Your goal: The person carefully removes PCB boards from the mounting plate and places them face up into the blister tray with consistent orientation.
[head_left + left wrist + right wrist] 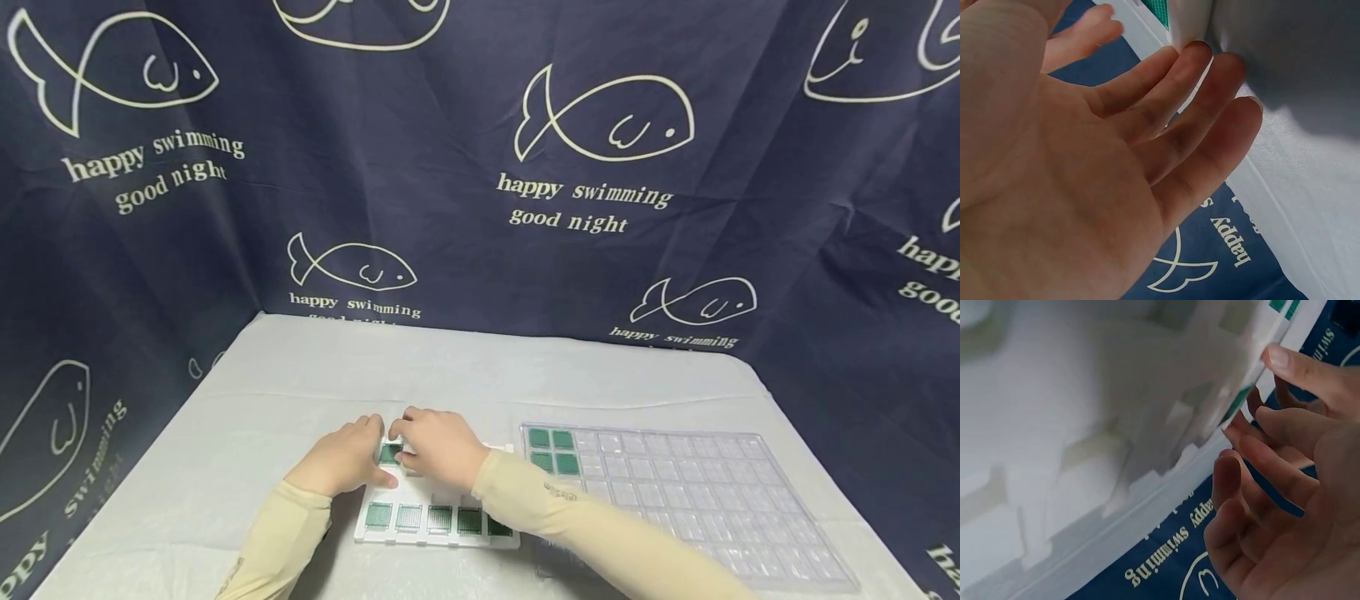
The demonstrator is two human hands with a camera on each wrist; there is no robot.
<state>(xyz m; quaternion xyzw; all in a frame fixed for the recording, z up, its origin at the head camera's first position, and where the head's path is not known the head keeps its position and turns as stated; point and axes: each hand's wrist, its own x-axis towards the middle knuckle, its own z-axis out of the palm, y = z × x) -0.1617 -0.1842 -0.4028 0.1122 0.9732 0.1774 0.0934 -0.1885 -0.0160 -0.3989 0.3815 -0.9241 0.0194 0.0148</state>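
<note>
A white tray (420,542) with small green circuit boards stands in front of me in the head view. My left hand (345,457) rests at its left edge, thumb on the top face; in the left wrist view the nearly straight fingers (1192,69) touch the tray's side. With bent thumb and index finger, my right hand (442,446) pinches a green circuit board (390,453) at the tray's upper left corner. In the right wrist view that board (1239,403) shows as a thin green strip beside the fingertips. Part of the upper row is hidden under the right hand.
Right of the white tray lies a clear plastic tray (675,492) with many compartments; several green boards (553,450) fill its upper left corner. More green boards (439,520) line the white tray's near row. A dark fish-print curtain (465,167) surrounds the white-covered table (187,467).
</note>
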